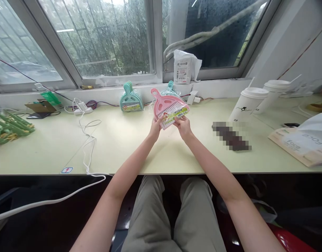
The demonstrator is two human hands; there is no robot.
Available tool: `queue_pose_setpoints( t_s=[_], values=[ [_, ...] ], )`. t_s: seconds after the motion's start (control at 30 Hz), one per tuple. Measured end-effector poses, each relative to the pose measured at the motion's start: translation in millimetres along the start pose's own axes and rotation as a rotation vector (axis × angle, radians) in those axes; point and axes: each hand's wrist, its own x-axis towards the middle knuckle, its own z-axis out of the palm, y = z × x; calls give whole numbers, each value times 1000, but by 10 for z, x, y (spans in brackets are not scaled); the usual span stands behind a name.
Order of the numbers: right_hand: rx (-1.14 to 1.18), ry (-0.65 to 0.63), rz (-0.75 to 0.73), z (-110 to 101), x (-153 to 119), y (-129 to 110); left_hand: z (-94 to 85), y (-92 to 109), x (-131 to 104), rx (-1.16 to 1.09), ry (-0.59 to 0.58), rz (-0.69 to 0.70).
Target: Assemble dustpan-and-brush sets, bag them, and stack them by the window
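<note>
A pink dustpan and brush set (169, 105) in clear wrap with a yellow-green label is held tilted above the table, its handle pointing up and to the left. My left hand (156, 127) grips its lower left corner. On the lower right edge, my right hand (184, 126) is closed too. Just behind it, partly hidden, a teal dustpan set (170, 87) stands near the wall. To the left, several wrapped teal dustpan sets (131, 99) stand upright in a row.
A pale green table (129, 147) runs below the window. White cables and a power strip (83, 110) lie left, near green plant stems (13, 127). Two white cups (248, 103), a blurred dark item (231, 136) and a tissue pack (305, 140) are right. A white package (184, 70) sits on the sill.
</note>
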Motion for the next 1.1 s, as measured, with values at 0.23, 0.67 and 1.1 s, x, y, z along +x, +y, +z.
queue_pose_setpoints(
  t_s=[0.23, 0.67, 1.1],
  values=[
    [-8, 37, 12, -44, 17, -17, -55, -72, -35, 156, -69, -64],
    [30, 23, -47, -69, 27, -18, -103, 12, 23, 280, -143, -157],
    [6, 26, -3, -131, 53, 51, -278, 13, 105, 192, -240, -316]
  ],
)
